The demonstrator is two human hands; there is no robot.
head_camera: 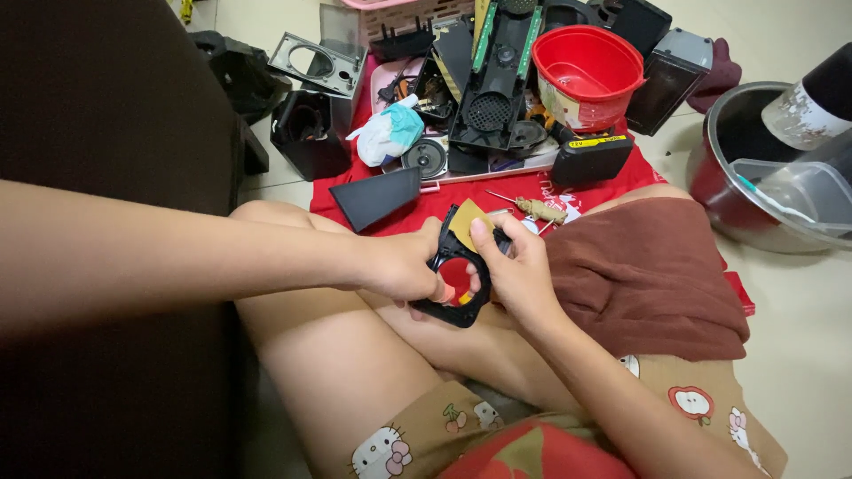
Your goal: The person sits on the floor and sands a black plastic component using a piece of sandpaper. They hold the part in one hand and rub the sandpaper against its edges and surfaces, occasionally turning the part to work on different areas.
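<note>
Floor tiles (799, 337) carry a red cloth (497, 191) with parts; near, both hands, left (404, 266) and right (519, 270), grip one black frame (461, 279) together.

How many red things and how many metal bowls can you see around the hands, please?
Red basin: 1
Red cloth on the floor: 1
Metal bowl: 1
Total: 3

The left hand and right hand hold a black plastic frame with a round opening.
</note>
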